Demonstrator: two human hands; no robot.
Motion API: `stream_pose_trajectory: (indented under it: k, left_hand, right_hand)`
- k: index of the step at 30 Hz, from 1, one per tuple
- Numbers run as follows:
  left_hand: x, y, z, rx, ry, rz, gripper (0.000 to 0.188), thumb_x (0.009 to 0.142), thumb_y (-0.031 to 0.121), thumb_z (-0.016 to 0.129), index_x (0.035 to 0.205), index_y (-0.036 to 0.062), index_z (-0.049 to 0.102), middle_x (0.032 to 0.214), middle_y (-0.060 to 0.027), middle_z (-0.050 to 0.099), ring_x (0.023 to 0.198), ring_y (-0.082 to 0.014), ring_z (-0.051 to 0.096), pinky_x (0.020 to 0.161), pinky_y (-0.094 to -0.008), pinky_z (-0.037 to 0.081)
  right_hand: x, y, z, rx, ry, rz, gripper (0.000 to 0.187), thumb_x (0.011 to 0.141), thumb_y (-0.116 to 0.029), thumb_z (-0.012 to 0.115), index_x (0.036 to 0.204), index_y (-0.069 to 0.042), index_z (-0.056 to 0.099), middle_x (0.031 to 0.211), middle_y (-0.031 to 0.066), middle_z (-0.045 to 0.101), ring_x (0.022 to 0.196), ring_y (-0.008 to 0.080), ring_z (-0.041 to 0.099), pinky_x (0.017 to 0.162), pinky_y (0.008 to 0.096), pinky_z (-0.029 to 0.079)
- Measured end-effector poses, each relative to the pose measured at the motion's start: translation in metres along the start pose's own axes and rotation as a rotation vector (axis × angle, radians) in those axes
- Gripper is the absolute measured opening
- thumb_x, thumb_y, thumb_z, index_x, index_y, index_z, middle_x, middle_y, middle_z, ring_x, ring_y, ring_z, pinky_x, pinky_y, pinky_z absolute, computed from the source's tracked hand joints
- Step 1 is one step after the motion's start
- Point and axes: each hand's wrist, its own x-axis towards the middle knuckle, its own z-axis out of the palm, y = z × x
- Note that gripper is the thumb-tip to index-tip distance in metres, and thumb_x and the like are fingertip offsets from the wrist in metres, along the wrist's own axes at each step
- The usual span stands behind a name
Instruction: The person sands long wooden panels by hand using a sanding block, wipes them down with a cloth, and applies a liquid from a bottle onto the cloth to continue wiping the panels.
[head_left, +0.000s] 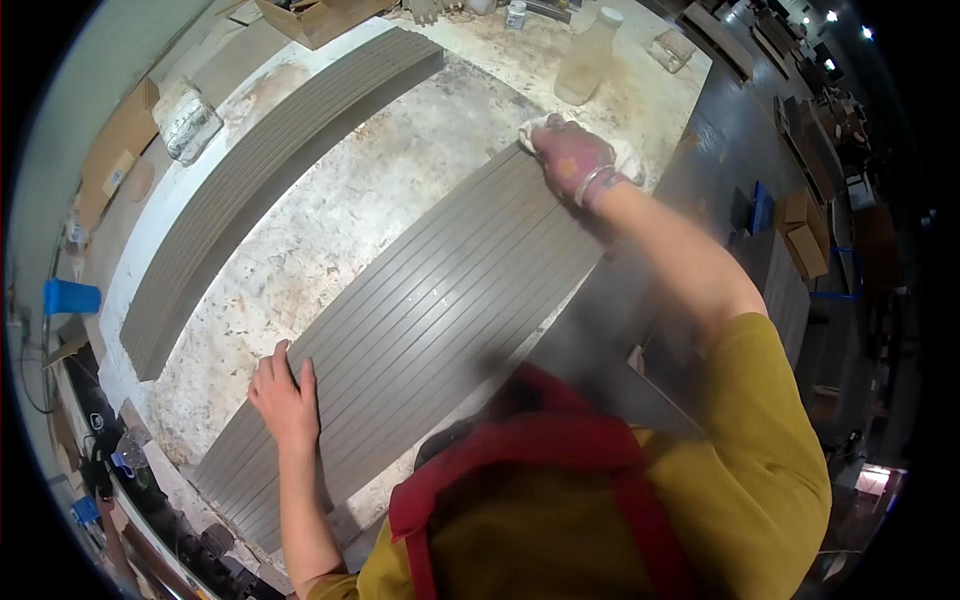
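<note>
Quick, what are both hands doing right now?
Left hand: open, lying on the grey grooved panel.
Right hand: gloved, closed on a white cloth.

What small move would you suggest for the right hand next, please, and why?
Probably draw the cloth along the grooved panel toward the left hand, since the right hand holds it at the panel's far end, while the left hand rests at the panel's left edge.

A workshop around me, a stain-splotched table [300, 215] before me, a long grooved grey panel [430, 290] under my left hand [285, 398], boards [716, 40] stacked beyond, an open cardboard box [803, 238].
</note>
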Motion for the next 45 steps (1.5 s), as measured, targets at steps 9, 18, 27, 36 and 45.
stream_pose_trajectory:
  k: [9, 18, 27, 36, 45]
  left_hand:
    - [-0.004, -0.006, -0.001, -0.007, -0.011, -0.041, 0.044, 0.088, 0.031, 0.055, 0.125, 0.007, 0.05, 0.112, -0.0118, 0.054, 0.11, -0.0285, 0.047, 0.1, -0.0416, 0.028]
    - [-0.012, 0.001, -0.012, 0.031, -0.06, 0.063, 0.062, 0.082, 0.036, 0.06, 0.135, 0.0094, 0.041, 0.134, -0.0145, 0.041, 0.128, -0.0317, 0.034, 0.107, -0.0505, 0.017]
    - [-0.014, 0.003, -0.007, 0.069, -0.073, 0.033, 0.062, 0.083, 0.038, 0.057, 0.137, 0.0116, 0.04, 0.132, -0.0134, 0.042, 0.125, -0.0315, 0.036, 0.108, -0.052, 0.016]
    - [-0.015, -0.002, -0.006, 0.103, -0.078, 0.053, 0.063, 0.084, 0.041, 0.054, 0.138, 0.0114, 0.04, 0.128, -0.0151, 0.044, 0.123, -0.0308, 0.038, 0.106, -0.0507, 0.017]
    - [-0.015, 0.002, -0.011, 0.075, -0.085, 0.057, 0.06, 0.086, 0.039, 0.053, 0.137, 0.0107, 0.04, 0.129, -0.014, 0.044, 0.123, -0.0304, 0.039, 0.108, -0.0485, 0.017]
  right_hand:
    - [-0.031, -0.006, 0.026, 0.188, 0.022, -0.021, 0.038, 0.081, -0.012, 0.051, 0.119, -0.012, 0.055, 0.122, 0.0176, 0.055, 0.109, 0.0343, 0.054, 0.087, 0.0392, 0.047]
    - [-0.028, 0.036, 0.004, 0.06, 0.191, -0.202, 0.021, 0.084, -0.019, 0.051, 0.099, -0.01, 0.061, 0.094, 0.0165, 0.063, 0.089, 0.0334, 0.061, 0.075, 0.0413, 0.049]
    - [-0.022, 0.08, -0.026, 0.062, 0.053, 0.009, 0.015, 0.082, -0.016, 0.054, 0.094, -0.01, 0.06, 0.102, 0.0138, 0.06, 0.094, 0.0337, 0.057, 0.079, 0.0407, 0.046]
    - [-0.007, 0.088, -0.01, -0.102, -0.188, 0.037, 0.024, 0.078, -0.015, 0.055, 0.101, -0.01, 0.059, 0.09, 0.0176, 0.061, 0.082, 0.0371, 0.06, 0.074, 0.0438, 0.048]
    - [-0.042, 0.152, -0.022, -0.059, -0.064, 0.105, 0.018, 0.08, -0.013, 0.052, 0.093, -0.007, 0.062, 0.092, 0.0201, 0.063, 0.083, 0.0361, 0.063, 0.073, 0.0423, 0.05]
